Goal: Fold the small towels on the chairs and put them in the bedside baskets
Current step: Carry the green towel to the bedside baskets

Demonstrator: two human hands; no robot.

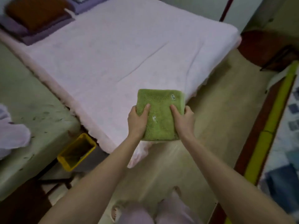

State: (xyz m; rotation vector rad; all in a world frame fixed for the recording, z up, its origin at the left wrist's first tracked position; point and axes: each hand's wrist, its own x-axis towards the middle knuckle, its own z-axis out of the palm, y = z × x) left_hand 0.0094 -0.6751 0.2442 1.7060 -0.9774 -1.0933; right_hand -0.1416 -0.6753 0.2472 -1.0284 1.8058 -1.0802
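- Head view: I see the folded green towel held up over the near corner of the bed.
- My left hand and right hand grip its side edges, thumbs on top, fingers curled beneath.
- A yellow basket sits on the floor beside the bed, lower left.

Fluffy green terry towel with small white embroidered motifs, folded into a thick rectangle, lifted above the near corner of the bed, yellow rectangular plastic basket on the floor beside the bed, open top, tilted
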